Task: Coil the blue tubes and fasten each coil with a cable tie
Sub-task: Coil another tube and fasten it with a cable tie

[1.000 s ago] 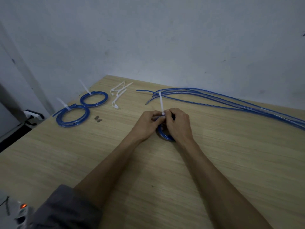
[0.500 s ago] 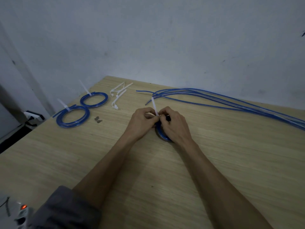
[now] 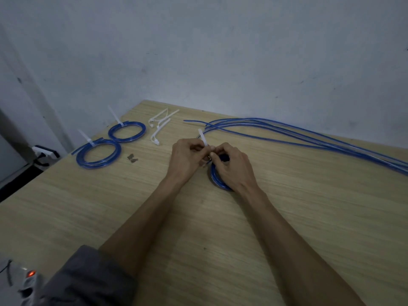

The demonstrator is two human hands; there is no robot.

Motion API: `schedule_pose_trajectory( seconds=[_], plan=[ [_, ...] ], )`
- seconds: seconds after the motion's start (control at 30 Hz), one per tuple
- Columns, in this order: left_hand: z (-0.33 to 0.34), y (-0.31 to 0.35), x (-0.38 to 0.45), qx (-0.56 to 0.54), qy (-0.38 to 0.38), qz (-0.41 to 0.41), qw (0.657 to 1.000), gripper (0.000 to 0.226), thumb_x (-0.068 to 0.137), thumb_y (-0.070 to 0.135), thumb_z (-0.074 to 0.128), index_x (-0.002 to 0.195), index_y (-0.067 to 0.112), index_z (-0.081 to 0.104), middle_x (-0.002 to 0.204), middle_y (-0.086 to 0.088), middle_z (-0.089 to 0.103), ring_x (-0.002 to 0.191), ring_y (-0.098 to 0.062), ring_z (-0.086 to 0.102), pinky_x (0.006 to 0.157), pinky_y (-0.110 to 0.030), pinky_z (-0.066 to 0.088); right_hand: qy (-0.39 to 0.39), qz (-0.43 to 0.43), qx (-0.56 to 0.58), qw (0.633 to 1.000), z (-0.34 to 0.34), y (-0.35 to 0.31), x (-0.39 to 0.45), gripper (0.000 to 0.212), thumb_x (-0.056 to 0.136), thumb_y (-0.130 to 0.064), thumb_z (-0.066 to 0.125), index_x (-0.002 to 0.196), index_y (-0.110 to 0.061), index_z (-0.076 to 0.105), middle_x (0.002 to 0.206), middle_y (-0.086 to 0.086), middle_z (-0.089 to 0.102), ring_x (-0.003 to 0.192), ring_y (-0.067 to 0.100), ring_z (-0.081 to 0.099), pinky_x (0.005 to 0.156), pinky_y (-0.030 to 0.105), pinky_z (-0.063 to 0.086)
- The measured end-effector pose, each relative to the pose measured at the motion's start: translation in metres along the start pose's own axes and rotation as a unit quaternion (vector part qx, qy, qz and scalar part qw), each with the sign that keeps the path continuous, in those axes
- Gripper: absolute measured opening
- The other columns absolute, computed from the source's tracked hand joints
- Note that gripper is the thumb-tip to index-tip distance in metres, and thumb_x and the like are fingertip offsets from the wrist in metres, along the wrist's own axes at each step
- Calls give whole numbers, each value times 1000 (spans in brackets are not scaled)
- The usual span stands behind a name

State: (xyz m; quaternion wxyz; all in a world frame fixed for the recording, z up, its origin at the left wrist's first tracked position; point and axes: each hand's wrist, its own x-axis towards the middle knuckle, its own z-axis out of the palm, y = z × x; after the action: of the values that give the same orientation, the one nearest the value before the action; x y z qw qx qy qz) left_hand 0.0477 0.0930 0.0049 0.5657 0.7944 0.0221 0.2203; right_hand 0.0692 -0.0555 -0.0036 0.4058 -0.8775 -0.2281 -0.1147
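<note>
Third coil (image 3: 215,180) sits on the counter (image 3: 309,217), mid-fastening: left hand (image 3: 187,159) pinches the cable tie (image 3: 202,138) tail, right hand (image 3: 231,166) grips the coil. Next is probably pulling it snug.

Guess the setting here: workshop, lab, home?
Likely a plain workshop or assembly bench: a bare wooden table against a scuffed painted wall, loose blue tubes, spare cable ties, two tied coils.
</note>
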Motion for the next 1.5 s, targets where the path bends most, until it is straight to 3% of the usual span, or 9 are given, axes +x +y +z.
schedule_pose_trajectory(
  seconds=[0.1, 0.23, 0.53, 0.77, 0.93, 1.1, 1.2, 1.37, 1.5],
  plan=[
    [-3, -1, 2, 37, -3, 15, 999, 23, 90, 31, 73, 80, 12, 78, 66, 0, 71, 60, -12, 68, 55, -32, 55, -12, -2, -12, 1000, 1, 1, 1, 14, 95, -38, 61, 97, -25, 66, 93, -10, 72, 91, 16, 66, 86, 48, 52],
    [-8, -4, 4, 124, 27, 61, 990, 28, 89, 41, 71, 75, 18, 76, 68, 2, 64, 69, -19, 62, 67, -45, 51, -25, 7, -29, 999, 2, 1, 2, 11, 91, -36, 62, 95, -27, 65, 90, -8, 72, 85, 17, 65, 81, 42, 53],
    [-10, -6, 6, 103, 53, 37, 993, 35, 88, 47, 68, 74, 17, 75, 71, -2, 63, 69, -25, 63, 58, -52, 55, -33, 11, -41, 999, 2, -3, 1, 8, 90, -36, 61, 88, -28, 60, 77, -7, 68, 71, 15, 61, 69, 36, 51],
    [-11, -1, 3, 60, 11, -18, 998, 22, 91, 32, 72, 76, 16, 76, 68, -9, 65, 56, -22, 59, 49, -33, 55, -44, -5, -77, 996, 1, -6, 0, 12, 92, -36, 60, 92, -25, 65, 85, -3, 68, 80, 19, 60, 77, 41, 51],
    [-19, 3, 1, 15, 23, -68, 997, 28, 93, 28, 70, 82, 3, 75, 73, -9, 74, 62, -15, 72, 53, -25, 54, -51, -12, -103, 993, -1, -10, 3, 29, 103, -40, 45, 90, -21, 64, 83, -2, 66, 81, 23, 61, 75, 40, 48],
    [-53, 1, -2, 1, 76, -89, 993, 30, 94, 28, 69, 76, 4, 73, 65, -9, 71, 58, -18, 72, 57, -30, 59, -30, 29, -52, 998, 2, -18, -2, 32, 106, -32, 41, 129, -18, 60, 123, 0, 65, 110, 19, 59, 95, 38, 49],
    [-79, -2, -13, 19, 99, -90, 991, 30, 96, 28, 67, 78, 4, 71, 67, -10, 71, 58, -19, 71, 60, -34, 62, -65, 26, -60, 996, 17, -35, -13, 34, 101, -29, 53, 133, -19, 57, 126, 0, 62, 114, 18, 57, 98, 37, 48],
    [-131, -7, -33, 79, 151, -71, 983, 32, 97, 34, 63, 83, 7, 72, 70, -4, 70, 63, -15, 69, 64, -32, 59, -89, -5, -40, 995, 56, -82, -29, 34, 95, -12, 58, 129, -13, 61, 120, 4, 63, 107, 20, 59, 96, 35, 48],
    [-169, -7, -45, 157, 203, -65, 964, 30, 99, 33, 61, 84, 7, 69, 71, 7, 63, 67, -2, 57, 63, -13, 40, -89, -30, -6, 996, 93, -121, -35, 27, 95, -9, 58, 120, -10, 66, 113, 7, 65, 97, 23, 63, 90, 41, 51]
  ],
)
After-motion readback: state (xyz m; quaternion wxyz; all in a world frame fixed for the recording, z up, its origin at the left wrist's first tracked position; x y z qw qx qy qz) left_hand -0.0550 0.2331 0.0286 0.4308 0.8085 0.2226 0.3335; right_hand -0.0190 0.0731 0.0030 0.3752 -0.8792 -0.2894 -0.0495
